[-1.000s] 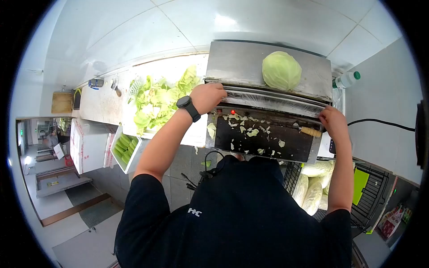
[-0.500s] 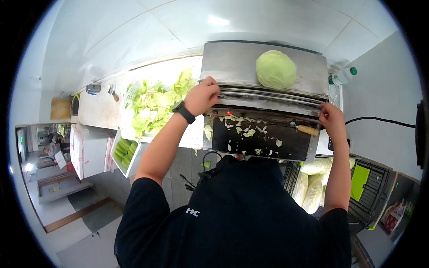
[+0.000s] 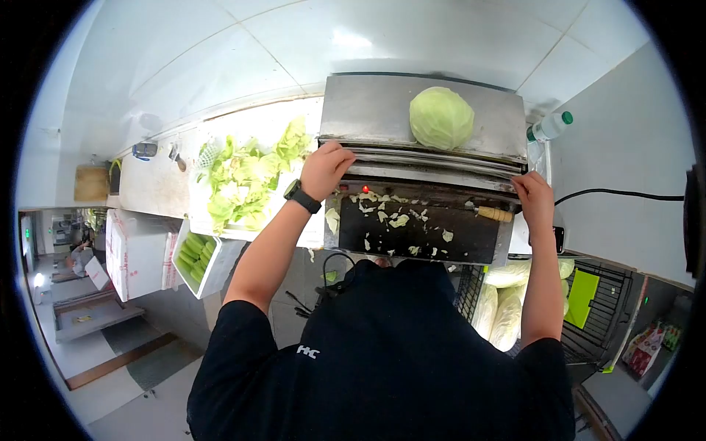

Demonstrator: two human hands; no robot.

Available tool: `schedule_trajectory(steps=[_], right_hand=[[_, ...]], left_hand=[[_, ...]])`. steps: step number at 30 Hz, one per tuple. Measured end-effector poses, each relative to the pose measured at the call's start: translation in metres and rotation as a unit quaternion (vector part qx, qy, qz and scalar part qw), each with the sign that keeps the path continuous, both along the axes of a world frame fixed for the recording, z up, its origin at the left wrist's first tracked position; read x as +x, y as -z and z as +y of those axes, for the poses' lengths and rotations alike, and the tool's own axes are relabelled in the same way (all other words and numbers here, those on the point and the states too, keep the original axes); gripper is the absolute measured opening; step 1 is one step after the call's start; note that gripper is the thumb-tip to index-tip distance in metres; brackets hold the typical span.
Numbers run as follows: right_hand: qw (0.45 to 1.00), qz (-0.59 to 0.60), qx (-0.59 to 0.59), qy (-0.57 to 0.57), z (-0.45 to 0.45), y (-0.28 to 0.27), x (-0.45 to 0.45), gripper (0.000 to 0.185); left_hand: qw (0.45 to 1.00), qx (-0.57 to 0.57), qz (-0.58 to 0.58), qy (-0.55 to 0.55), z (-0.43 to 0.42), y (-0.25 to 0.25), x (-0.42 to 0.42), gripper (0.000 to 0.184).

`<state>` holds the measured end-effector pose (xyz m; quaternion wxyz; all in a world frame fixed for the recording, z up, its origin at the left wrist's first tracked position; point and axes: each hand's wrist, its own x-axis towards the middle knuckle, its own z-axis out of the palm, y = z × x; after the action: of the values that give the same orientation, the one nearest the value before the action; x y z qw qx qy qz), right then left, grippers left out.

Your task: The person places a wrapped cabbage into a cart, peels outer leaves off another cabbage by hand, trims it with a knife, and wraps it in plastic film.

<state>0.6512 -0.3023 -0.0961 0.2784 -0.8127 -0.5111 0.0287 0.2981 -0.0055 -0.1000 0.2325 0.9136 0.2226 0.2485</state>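
Observation:
A metal wrapping machine (image 3: 368, 110) carries a round green cabbage (image 3: 441, 118) on its top. Clear film (image 3: 434, 170) stretches across its rollers between my hands. My left hand (image 3: 326, 169), with a black watch at the wrist, pinches the film's left end. At the right end, my right hand (image 3: 535, 197) has its fingers closed on the film. Below the film, the dark plate (image 3: 412, 239) is strewn with leaf scraps, and a wooden-handled tool (image 3: 494, 214) lies near its right edge. A small red light glows at the plate's upper left.
Loose leaves (image 3: 246, 180) lie on the white counter at left. A white crate (image 3: 213, 268) holds green vegetables, beside a white box (image 3: 136, 253). Long cabbages (image 3: 506, 323) fill a black basket at lower right. A bottle (image 3: 550, 126) stands right of the machine. A person is far left.
The whole view has shifted, so the machine, cabbage and hands appear further left. Both hands keep their grip at the film's ends. The film looks narrower and less spread than before.

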Motion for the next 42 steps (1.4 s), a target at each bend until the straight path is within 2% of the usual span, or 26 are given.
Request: schedule_trajectory(steps=[11,19,26,30,33,35,39,41,42], right_hand=[[0.992,0.033,0.111,0.039,-0.042,-0.036,-0.033,0.009],[0.991,0.03,0.117,0.05,-0.061,-0.098,-0.049,0.011],[0.982,-0.033,0.183,-0.009,-0.055,-0.16,-0.036,0.01],[0.972,-0.058,0.227,0.012,-0.04,-0.181,-0.006,0.005],[0.962,0.041,0.264,0.053,-0.007,-0.176,0.045,0.003],[0.957,0.086,0.262,0.091,0.035,-0.17,0.071,0.011],[0.947,0.166,0.24,0.131,0.118,-0.124,0.136,0.025],[0.948,0.186,0.22,0.14,0.146,-0.087,0.158,0.026],[0.959,0.16,0.171,0.159,0.157,-0.07,0.165,0.026]], left_hand=[[0.997,0.004,-0.077,-0.009,-0.04,-0.036,-0.038,0.012],[0.998,-0.02,-0.056,-0.005,-0.045,-0.111,-0.05,0.014],[0.995,-0.037,-0.095,0.015,-0.017,-0.172,-0.04,0.008],[0.987,-0.028,-0.161,0.015,0.005,-0.198,-0.019,0.005],[0.978,-0.078,-0.188,-0.049,0.037,-0.195,0.008,0.001],[0.956,-0.171,-0.225,-0.081,0.059,-0.188,0.042,0.008],[0.891,-0.309,-0.311,-0.115,0.124,-0.13,0.104,0.014],[0.911,-0.269,-0.273,-0.15,0.145,-0.096,0.126,0.012],[0.915,-0.259,-0.259,-0.169,0.15,-0.081,0.133,0.01]])
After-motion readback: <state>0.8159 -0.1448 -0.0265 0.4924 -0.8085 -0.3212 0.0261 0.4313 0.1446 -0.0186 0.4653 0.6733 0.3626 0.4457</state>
